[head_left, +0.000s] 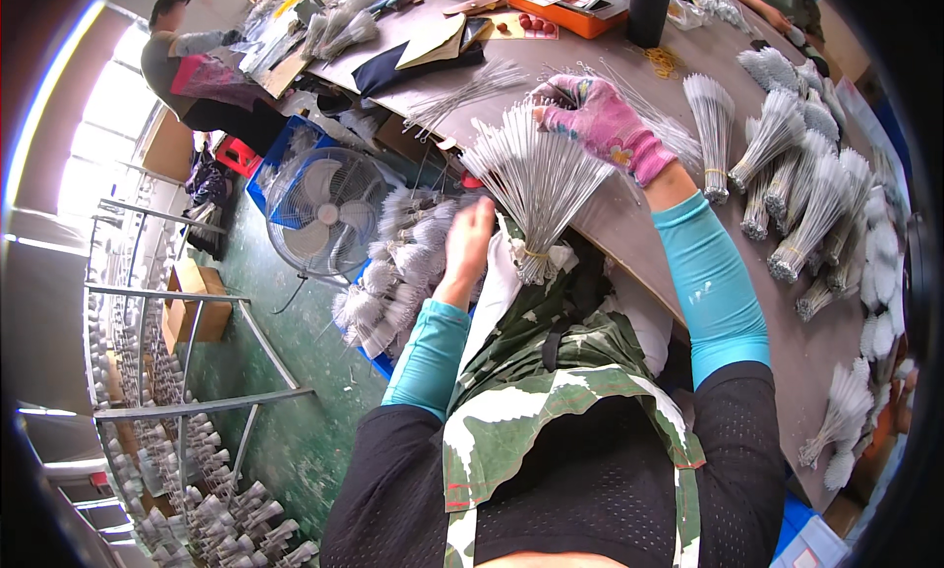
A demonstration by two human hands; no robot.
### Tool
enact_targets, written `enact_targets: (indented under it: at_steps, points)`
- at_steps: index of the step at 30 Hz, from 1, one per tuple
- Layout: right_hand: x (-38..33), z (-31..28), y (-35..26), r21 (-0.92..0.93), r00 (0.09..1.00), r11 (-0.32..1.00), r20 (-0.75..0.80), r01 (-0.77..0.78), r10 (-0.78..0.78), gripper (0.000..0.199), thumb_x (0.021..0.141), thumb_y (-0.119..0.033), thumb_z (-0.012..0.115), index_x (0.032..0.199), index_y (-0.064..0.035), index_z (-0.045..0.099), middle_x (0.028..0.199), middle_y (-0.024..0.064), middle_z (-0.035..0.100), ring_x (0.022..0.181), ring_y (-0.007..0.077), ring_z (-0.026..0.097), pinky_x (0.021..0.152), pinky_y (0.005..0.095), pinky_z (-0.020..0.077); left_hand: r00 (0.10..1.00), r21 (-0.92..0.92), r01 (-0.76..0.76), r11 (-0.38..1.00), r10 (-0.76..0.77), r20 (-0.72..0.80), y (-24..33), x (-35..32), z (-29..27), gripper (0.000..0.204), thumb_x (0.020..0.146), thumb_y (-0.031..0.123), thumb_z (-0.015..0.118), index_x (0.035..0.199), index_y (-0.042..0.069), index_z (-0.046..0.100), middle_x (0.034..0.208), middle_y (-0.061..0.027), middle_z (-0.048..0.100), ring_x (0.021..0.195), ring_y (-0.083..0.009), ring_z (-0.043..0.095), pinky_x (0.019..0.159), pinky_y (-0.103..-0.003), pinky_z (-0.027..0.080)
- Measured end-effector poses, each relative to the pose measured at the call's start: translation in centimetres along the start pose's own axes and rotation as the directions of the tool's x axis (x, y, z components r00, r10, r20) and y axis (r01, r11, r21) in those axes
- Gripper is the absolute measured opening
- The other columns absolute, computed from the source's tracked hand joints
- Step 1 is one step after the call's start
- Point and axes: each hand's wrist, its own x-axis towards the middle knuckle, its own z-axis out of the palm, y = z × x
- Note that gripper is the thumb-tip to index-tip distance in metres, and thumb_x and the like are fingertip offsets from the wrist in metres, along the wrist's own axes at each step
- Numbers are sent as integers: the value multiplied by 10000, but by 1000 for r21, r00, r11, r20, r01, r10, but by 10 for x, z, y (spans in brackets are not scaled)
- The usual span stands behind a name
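A bundle of thin white wire-stemmed brushes [536, 184] stands at my lap, tied near its lower end and fanned out at the top. The stems end in small loops. My right hand [595, 125], in a pink flowered glove, is closed with its fingertips pinched at the loop ends on the bundle's upper right. My bare left hand [470, 245] is at the left side of the bundle, seen edge-on. Its fingers are mostly hidden, so I cannot tell whether they touch the stems. Loose wire stems [467, 96] lie on the table behind.
Several tied brush bundles [801, 184] lie at the table's right. An orange tray [570, 12] and a dark cup [649, 12] stand at the back. Left are a floor fan [327, 214], more bundles [398, 263], a metal rack [197, 408] and a person [187, 66].
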Motion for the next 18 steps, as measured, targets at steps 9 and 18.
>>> enact_targets:
  at_steps: [9,18]
  points:
    - [-23,19,-47,86,967,972,115,219,-228,209,815,-156,683,925,8,616,815,24,633,740,59,535,696,231,469,880,-472,275,838,-22,474,5,-7,21,359,943,253,473,1165,-19,548,1102,-49,595,988,-107,544,872,-267,425]
    - [-28,20,-73,322,943,914,138,248,-304,203,816,-123,680,957,10,618,838,38,641,780,64,561,720,224,477,774,-714,566,413,32,632,40,-30,8,344,917,235,523,1150,-15,557,1054,-97,622,897,-149,615,774,-283,509]
